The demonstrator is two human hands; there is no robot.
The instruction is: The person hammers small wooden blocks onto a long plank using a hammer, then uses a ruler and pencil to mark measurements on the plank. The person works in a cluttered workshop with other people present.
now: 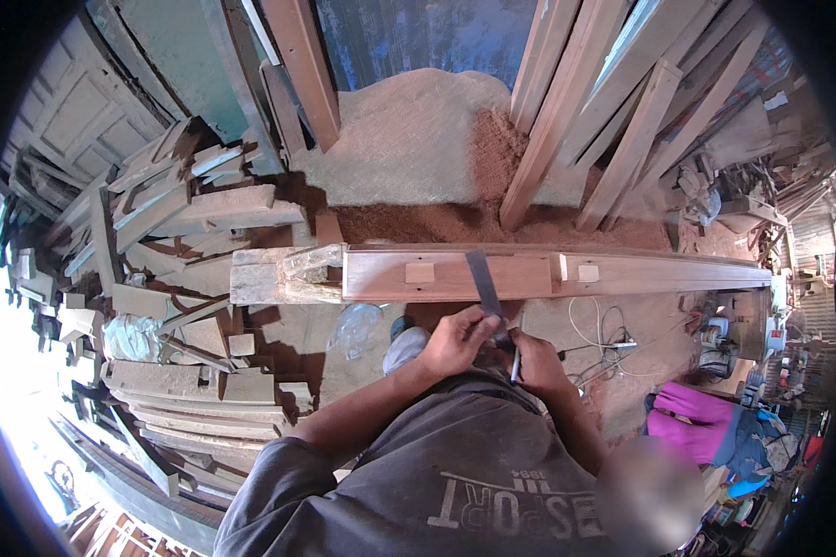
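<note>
In front of my body, both hands are close together at the near edge of a long reddish board point(520, 276). My left hand point(460, 341) is closed, its fingers pinching the near end of a flat dark-grey blade point(482, 278). The blade's far end reaches over the board. Close beside it, my right hand point(537, 359) is closed around a slim, pale, pen-like stick point(515, 365) that points toward me. Whether the right fingers also touch the blade's near end is hidden. Two small pale wood blocks point(420, 273) show on the board, left and right of the blade.
Rough timber point(260, 277) supports the board's left end. Stacked planks point(200, 408) lie to the left, and upright posts point(567, 111) lean at the far side near a sawdust heap point(418, 130). White cable point(613, 345) and a clear plastic bag point(353, 331) lie on the floor.
</note>
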